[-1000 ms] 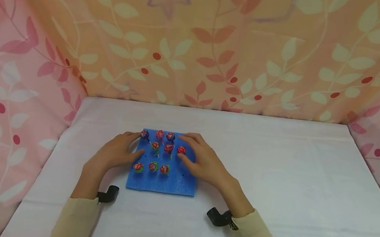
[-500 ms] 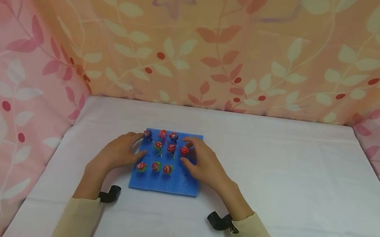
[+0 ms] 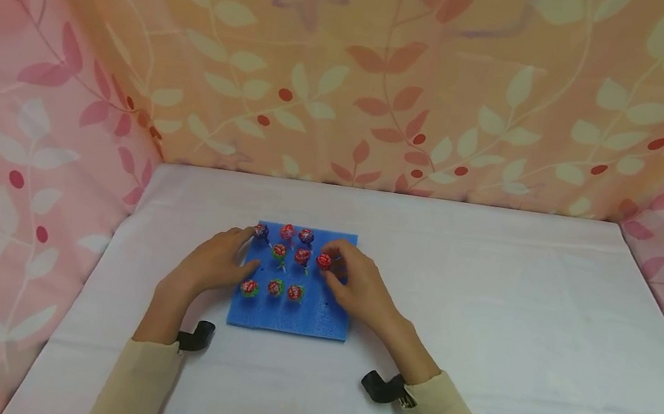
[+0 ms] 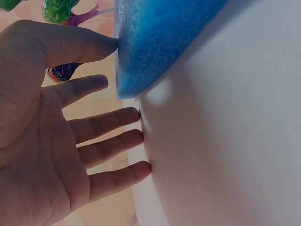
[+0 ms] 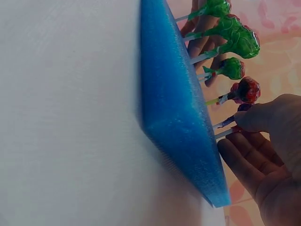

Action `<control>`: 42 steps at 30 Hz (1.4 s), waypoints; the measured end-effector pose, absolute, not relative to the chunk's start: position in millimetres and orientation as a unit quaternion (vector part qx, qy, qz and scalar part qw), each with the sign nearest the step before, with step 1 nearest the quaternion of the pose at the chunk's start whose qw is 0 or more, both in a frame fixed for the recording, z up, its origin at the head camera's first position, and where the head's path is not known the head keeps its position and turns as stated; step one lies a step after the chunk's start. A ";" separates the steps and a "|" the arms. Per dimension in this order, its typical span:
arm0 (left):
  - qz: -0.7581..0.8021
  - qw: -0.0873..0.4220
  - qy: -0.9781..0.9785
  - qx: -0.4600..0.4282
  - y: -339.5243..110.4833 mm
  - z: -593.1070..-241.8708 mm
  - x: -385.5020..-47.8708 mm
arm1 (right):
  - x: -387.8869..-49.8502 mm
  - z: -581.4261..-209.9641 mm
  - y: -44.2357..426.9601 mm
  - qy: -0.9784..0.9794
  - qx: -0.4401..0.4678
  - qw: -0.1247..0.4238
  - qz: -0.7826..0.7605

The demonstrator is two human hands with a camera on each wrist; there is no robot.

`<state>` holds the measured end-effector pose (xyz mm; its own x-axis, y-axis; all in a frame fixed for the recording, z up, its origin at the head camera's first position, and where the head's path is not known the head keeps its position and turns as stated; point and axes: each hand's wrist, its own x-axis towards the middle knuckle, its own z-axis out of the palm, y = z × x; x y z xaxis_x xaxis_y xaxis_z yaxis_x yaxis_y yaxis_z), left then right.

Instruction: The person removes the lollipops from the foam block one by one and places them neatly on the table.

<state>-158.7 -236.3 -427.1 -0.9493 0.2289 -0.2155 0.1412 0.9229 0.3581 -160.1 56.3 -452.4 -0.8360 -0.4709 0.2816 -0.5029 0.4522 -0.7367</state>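
A blue foam block (image 3: 288, 321) lies on the table with several wrapped lollipops (image 3: 276, 288) stuck in it by their sticks. At its left edge is my left hand (image 3: 211, 262); in the left wrist view its fingers are straight and the thumb (image 4: 89, 44) touches the foam. My right hand (image 3: 363, 286) reaches over the block's right side and pinches a red-wrapped lollipop (image 3: 323, 261) between thumb and fingers. In the right wrist view the thumb (image 5: 263, 117) hides most of that lollipop's head, while its white stick (image 5: 225, 133) meets the foam.
A white cloth covers the table (image 3: 484, 318). Floral fabric (image 3: 439, 108) hangs behind it, and pink patterned fabric (image 3: 40, 117) stands at the sides. Each wrist carries a black camera mount (image 3: 381, 387).
My right thumb and fingers have closed in on the red lollipop at the right. The left hand keeps its place by the block. The head view has shifted slightly.
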 end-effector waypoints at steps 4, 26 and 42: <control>0.170 0.128 0.972 0.098 -236.2 -427.3 -159.7 | -160.2 -455.1 56.2 -0.846 0.293 0.027 0.444; 0.169 0.119 0.973 0.106 -236.1 -422.3 -168.3 | -163.1 -445.2 58.2 -0.815 0.289 0.123 0.488; 0.166 0.102 0.974 0.113 -238.3 -429.9 -164.1 | -162.0 -438.3 67.2 -0.803 0.257 0.096 0.530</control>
<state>-164.1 -238.3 -429.9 -0.9535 0.2544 -0.1614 0.1866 0.9194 0.3462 -162.0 67.2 -438.3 -0.8498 -0.3098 0.4264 -0.5139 0.3073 -0.8009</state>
